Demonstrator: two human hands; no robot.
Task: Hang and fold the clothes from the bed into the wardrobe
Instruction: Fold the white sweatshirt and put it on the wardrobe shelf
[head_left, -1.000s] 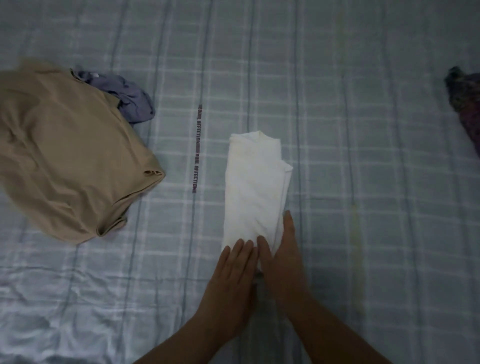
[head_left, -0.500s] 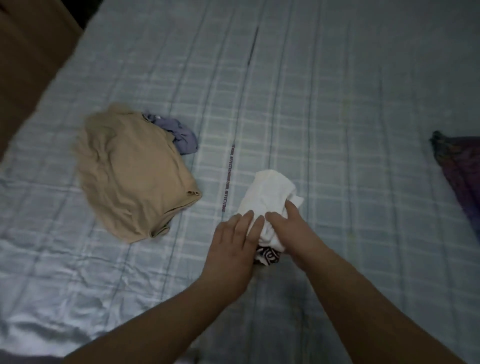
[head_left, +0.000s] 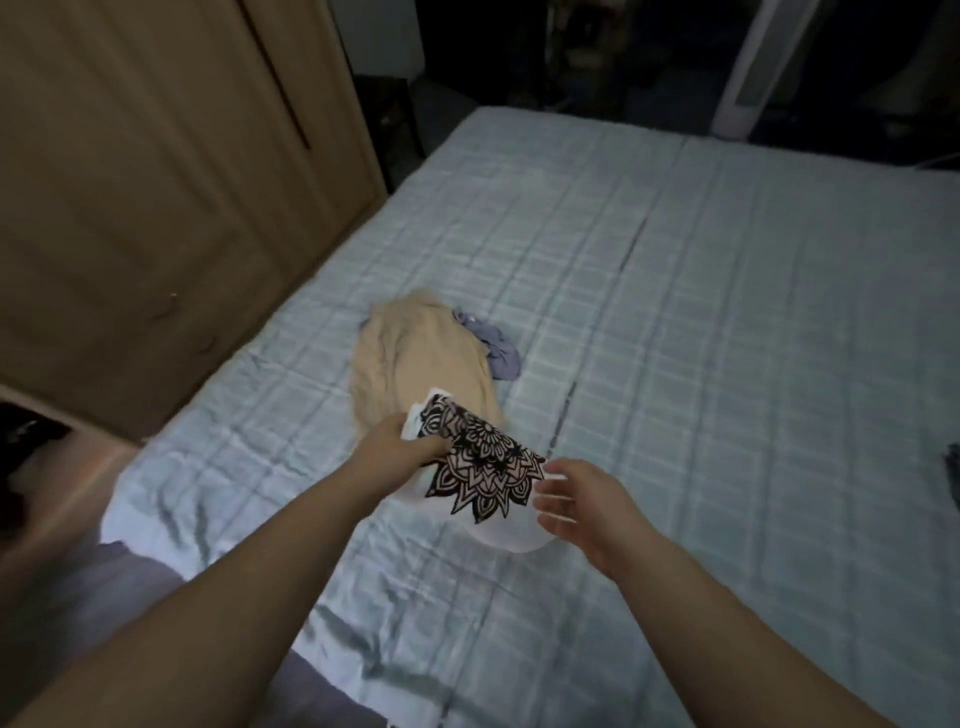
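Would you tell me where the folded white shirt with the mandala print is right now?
In the head view it is mid-frame, above the bed: the white mandala shirt is gripped by the left hand, just before the beige garment.

White shirt (head_left: 511, 535) with black mandala print; beige garment (head_left: 415, 364); pale blue checked bedsheet (head_left: 727, 338)

text: none legible | bed sheet (head_left: 675, 312) printed line: too blurred

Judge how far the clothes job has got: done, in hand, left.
Done: the white shirt with the black print looks folded. In hand: the left hand holds it above the bed; the right hand is open beside it. Left: the tan garment and purple one.
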